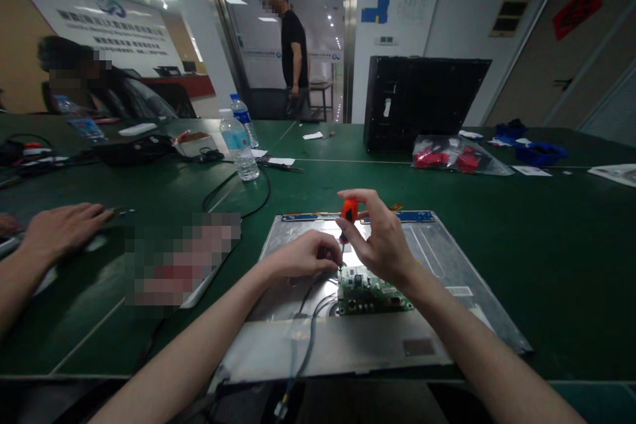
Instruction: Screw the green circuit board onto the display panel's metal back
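My right hand [385, 238] grips a screwdriver [349, 211] by its orange-red and black handle, which stands upright with the shaft pointing down. The shaft meets the upper left corner of a green circuit board [368, 288]. Beside the tip, my left hand [305, 255] is closed in a pinch; whatever lies between its fingertips is too small or hidden to make out. Under both hands lies a flat silver metal panel [427, 258], with a blue circuit strip [417, 216] along its far edge. Dark cables [312, 338] run from near the board over the panel's front edge.
The green table [561, 245] also bears a black monitor-like case [422, 103], a plastic bag with red items [454, 156], blue trays [541, 154] and water bottles [239, 146]. At left rests another person's hand [67, 228]. One person [294, 46] stands behind; another sits far left.
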Motion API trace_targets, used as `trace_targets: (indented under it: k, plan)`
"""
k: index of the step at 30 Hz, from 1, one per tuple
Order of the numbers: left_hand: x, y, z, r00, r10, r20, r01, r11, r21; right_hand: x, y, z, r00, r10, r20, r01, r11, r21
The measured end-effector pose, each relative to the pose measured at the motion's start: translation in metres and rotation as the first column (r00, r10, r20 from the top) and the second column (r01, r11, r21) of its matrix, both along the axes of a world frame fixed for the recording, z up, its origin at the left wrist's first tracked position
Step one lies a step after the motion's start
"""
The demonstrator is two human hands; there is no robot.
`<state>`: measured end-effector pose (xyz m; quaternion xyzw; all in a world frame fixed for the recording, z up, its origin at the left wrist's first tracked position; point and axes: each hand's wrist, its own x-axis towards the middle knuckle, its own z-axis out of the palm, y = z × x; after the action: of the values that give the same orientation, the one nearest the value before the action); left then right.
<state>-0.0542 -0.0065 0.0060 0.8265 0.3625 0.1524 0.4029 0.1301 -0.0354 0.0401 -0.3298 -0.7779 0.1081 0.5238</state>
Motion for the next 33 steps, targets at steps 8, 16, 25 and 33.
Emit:
trace_targets:
  k: [8,16,25,33]
  plan:
    - [0.0006,0.0000,0.0020,1.000,-0.002,-0.006,0.002,1.000,-0.008,0.0032,0.0007,0.0034,0.995,-0.062,0.074,0.051,0.989,0.141]
    - [0.0009,-0.0002,0.0011,0.999,-0.015,0.031,0.015,1.000,-0.012,0.0037,-0.0003,0.0059,0.987,-0.088,0.133,0.062,0.981,0.186]
    - [0.0011,-0.0019,0.0016,1.000,-0.006,-0.002,0.006,1.000,-0.002,0.0044,0.0018,0.0060,0.989,-0.107,0.105,0.092,0.987,0.134]
    - [0.0003,-0.0012,-0.0025,1.000,-0.004,0.019,0.004,1.000,-0.019,0.0027,-0.0004,0.0066,0.995,-0.098,0.034,0.095,0.992,0.085]
